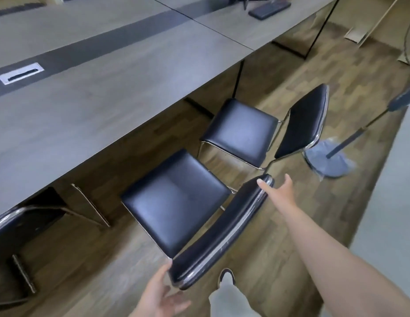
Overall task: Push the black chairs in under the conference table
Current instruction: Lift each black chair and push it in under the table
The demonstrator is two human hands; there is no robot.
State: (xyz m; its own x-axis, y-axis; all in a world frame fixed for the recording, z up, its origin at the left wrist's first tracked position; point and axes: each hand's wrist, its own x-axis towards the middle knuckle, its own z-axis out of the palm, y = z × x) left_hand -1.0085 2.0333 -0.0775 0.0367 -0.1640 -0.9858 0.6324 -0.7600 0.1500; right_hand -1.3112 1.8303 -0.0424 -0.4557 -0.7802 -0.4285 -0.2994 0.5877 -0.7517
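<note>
A black padded chair with a chrome frame stands pulled out from the grey conference table, its seat outside the table's edge. My left hand touches the near end of its backrest, fingers apart. My right hand rests against the far end of the same backrest, fingers spread. A second black chair stands further along, also clear of the table, its backrest turned toward the room. A third chair at the left edge sits partly under the table.
A mop with a dark handle lies on the wood floor just right of the second chair. A dark keyboard-like object lies on the table's far end. My foot is right behind the near chair.
</note>
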